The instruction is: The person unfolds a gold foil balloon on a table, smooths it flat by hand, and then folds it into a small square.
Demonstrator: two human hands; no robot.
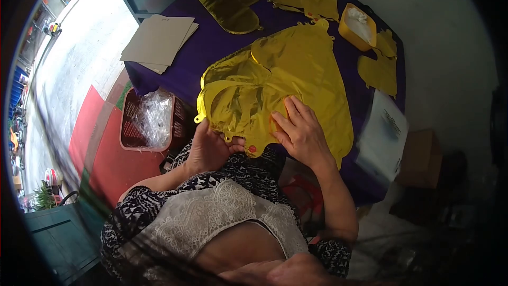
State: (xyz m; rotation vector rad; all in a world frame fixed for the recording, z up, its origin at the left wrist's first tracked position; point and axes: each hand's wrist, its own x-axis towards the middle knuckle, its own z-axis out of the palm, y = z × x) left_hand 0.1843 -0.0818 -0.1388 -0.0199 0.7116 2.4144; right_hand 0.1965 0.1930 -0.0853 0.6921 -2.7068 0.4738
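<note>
A pile of flat gold foil balloons [275, 82] lies on a table with a purple cloth [206, 47]. My left hand [209, 148] pinches the near edge of the pile by a small tab. My right hand [299, 130] lies flat on the foil, fingers spread, pressing it down near the front edge. A small red dot [252, 149] shows on the foil between my two hands.
More gold foil shapes [233, 2] lie at the far side. A yellow tub [358, 25] stands at the back right. Grey card sheets [159, 42] overhang the left edge. A red basket [151, 122] with clear plastic sits on the floor; a clear plastic packet [383, 135] hangs off the table's right edge.
</note>
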